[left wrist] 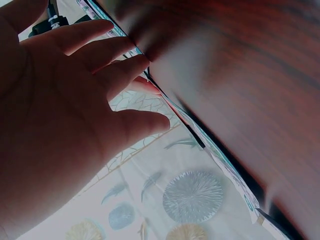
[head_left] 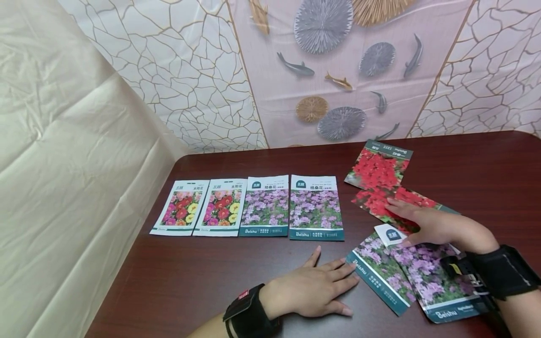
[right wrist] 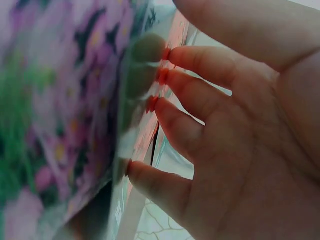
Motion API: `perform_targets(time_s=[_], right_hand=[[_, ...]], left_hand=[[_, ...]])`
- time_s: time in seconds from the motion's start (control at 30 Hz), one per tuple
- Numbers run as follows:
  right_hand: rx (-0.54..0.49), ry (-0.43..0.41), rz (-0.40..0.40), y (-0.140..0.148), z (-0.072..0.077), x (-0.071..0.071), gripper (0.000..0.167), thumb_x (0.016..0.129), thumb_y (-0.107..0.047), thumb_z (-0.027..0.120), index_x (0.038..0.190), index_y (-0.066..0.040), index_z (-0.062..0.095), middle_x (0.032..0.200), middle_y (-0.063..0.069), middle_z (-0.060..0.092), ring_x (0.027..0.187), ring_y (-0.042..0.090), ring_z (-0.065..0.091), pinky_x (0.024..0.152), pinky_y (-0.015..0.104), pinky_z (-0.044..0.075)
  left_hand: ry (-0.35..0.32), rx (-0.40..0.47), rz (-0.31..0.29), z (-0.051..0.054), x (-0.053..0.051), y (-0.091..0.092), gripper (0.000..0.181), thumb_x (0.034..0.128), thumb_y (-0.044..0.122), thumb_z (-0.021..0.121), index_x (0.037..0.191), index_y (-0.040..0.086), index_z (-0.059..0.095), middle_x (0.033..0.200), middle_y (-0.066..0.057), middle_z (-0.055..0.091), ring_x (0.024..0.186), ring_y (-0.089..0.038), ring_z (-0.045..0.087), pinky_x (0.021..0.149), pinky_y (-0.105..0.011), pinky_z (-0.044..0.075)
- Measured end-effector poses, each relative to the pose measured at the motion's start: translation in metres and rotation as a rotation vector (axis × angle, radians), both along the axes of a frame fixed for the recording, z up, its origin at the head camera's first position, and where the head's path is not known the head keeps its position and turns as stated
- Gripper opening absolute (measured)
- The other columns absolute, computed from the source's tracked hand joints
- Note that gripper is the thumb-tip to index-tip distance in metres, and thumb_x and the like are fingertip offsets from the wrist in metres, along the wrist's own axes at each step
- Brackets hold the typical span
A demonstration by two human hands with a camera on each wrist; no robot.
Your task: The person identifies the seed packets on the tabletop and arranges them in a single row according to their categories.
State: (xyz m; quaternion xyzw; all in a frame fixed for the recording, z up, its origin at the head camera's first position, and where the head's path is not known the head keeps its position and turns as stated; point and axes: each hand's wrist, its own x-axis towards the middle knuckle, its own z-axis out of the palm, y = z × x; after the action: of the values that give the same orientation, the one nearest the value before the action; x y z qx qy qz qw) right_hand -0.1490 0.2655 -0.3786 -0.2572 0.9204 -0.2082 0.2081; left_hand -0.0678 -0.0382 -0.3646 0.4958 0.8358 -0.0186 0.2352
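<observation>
My left hand rests on the table with its fingers spread, its fingertips by the lower left corner of a purple-flower seed packet. My right hand lies over a red-flower seed packet, touching it with extended fingertips. Another red-flower seed packet lies just beyond, tilted. Under the right wrist is a second purple-flower packet, overlapping the first. In the right wrist view, the fingertips meet a shiny packet surface. The left wrist view shows the left palm from below.
Left of the hands, a side-by-side row holds two packets with multicoloured flowers and two purple-flower packets. The dark wooden table ends at a patterned cloth behind and a cream cloth on the left.
</observation>
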Motion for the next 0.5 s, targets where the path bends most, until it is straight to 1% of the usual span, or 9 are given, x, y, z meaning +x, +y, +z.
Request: perform_targets(time_s=[0.03, 0.07, 0.2, 0.37, 0.5], right_hand=[[0.004, -0.003, -0.004, 0.001, 0.0, 0.0, 0.094, 0.071, -0.041, 0.073, 0.139, 0.006, 0.029, 0.143, 0.03, 0.018, 0.122, 0.053, 0.026, 0.089, 0.059, 0.033], [-0.005, -0.026, -0.01, 0.003, 0.001, 0.0, 0.095, 0.071, -0.041, 0.073, 0.139, 0.007, 0.027, 0.142, 0.032, 0.017, 0.122, 0.054, 0.025, 0.089, 0.061, 0.032], [0.005, -0.033, -0.025, 0.011, 0.001, -0.001, 0.097, 0.07, -0.041, 0.073, 0.139, 0.008, 0.026, 0.141, 0.033, 0.018, 0.122, 0.054, 0.025, 0.089, 0.06, 0.033], [0.013, -0.034, -0.045, 0.026, -0.002, -0.002, 0.098, 0.07, -0.038, 0.074, 0.139, 0.01, 0.024, 0.141, 0.035, 0.016, 0.121, 0.056, 0.021, 0.089, 0.063, 0.03], [0.066, -0.022, -0.082, 0.039, -0.001, -0.001, 0.101, 0.069, -0.041, 0.074, 0.14, 0.009, 0.021, 0.139, 0.036, 0.017, 0.12, 0.056, 0.023, 0.087, 0.064, 0.031]], left_hand=[[0.001, -0.001, 0.0, 0.0, 0.0, 0.0, 0.063, 0.0916, 0.057, 0.025, 0.146, 0.029, 0.011, 0.15, 0.012, -0.001, 0.134, -0.003, -0.005, 0.108, -0.045, -0.002], [0.002, -0.002, 0.001, 0.0, 0.0, 0.0, 0.063, 0.0915, 0.058, 0.025, 0.146, 0.029, 0.011, 0.15, 0.012, -0.001, 0.134, -0.002, -0.005, 0.108, -0.045, -0.002], [0.01, -0.007, -0.001, 0.0, 0.001, 0.0, 0.063, 0.0912, 0.058, 0.025, 0.146, 0.028, 0.011, 0.15, 0.011, 0.0, 0.134, -0.003, -0.005, 0.108, -0.045, -0.002], [0.025, -0.01, -0.001, 0.001, 0.002, 0.001, 0.064, 0.091, 0.058, 0.026, 0.146, 0.028, 0.011, 0.15, 0.011, 0.0, 0.135, -0.003, -0.005, 0.108, -0.045, -0.002], [0.046, -0.011, 0.003, 0.0, 0.003, 0.001, 0.065, 0.0906, 0.059, 0.026, 0.146, 0.028, 0.012, 0.15, 0.011, 0.0, 0.135, -0.004, -0.004, 0.108, -0.046, -0.001]])
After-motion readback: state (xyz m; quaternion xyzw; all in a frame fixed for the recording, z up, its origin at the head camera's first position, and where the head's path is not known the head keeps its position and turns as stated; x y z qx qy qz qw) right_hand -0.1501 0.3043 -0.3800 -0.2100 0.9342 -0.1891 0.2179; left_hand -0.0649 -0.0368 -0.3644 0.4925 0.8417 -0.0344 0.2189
